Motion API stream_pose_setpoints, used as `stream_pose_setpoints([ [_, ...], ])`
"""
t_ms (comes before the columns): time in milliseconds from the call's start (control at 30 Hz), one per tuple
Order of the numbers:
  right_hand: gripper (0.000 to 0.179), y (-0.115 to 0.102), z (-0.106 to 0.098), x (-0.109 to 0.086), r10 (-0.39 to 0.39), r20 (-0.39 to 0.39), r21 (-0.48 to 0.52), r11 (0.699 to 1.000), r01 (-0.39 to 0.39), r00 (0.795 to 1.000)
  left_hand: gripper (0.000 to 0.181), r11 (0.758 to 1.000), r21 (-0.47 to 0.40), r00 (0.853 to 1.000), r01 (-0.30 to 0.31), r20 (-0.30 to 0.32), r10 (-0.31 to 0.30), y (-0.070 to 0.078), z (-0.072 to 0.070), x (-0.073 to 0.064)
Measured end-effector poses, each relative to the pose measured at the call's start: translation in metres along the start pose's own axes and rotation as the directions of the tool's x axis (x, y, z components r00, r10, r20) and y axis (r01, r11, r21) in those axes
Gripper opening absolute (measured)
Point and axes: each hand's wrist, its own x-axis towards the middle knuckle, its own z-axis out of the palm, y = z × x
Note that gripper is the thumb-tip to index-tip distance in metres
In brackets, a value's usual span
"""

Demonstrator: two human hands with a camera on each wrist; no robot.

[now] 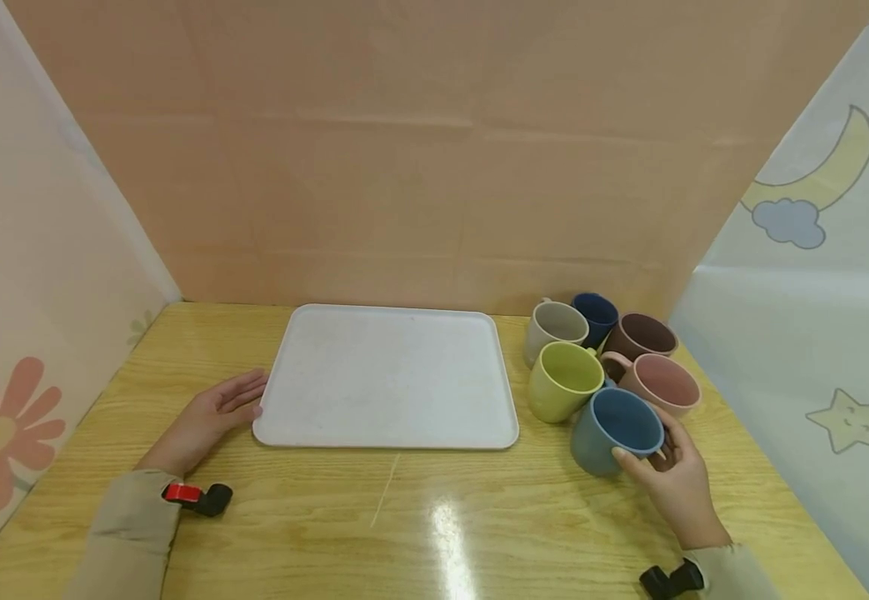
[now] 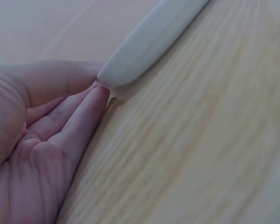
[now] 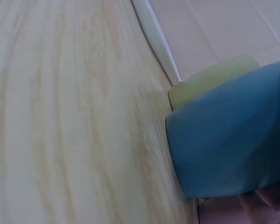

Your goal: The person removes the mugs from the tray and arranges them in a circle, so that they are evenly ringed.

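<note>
Right grip (image 1: 670, 471) clasps our blue-grey mug (image 1: 614, 431) by rim and handle; left grip (image 1: 212, 412) relaxed, fingertips steadying white tray (image 1: 389, 377) corner.

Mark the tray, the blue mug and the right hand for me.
tray (image 1: 389, 379), head view, bare middle of its floor.
blue mug (image 1: 593, 446), head view, outer wall.
right hand (image 1: 677, 479), head view, back of hand.
</note>
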Motion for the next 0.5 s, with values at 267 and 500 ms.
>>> stream_pose_setpoints([
  [267,0.077,-0.0065,0.0023,0.0011,0.099,-0.104,-0.123,0.986,-0.112,0.99,0.072,1.0,-0.012,1.0,-0.004,0.008,0.004,0.0006,0.001,0.0008],
  [500,0.08,-0.0092,0.0051,0.0,0.116,-0.153,-0.126,0.983,-0.136,0.981,0.072,1.0,-0.016,1.0,-0.007,0.006,0.007,-0.0006,0.0007,0.0006],
])
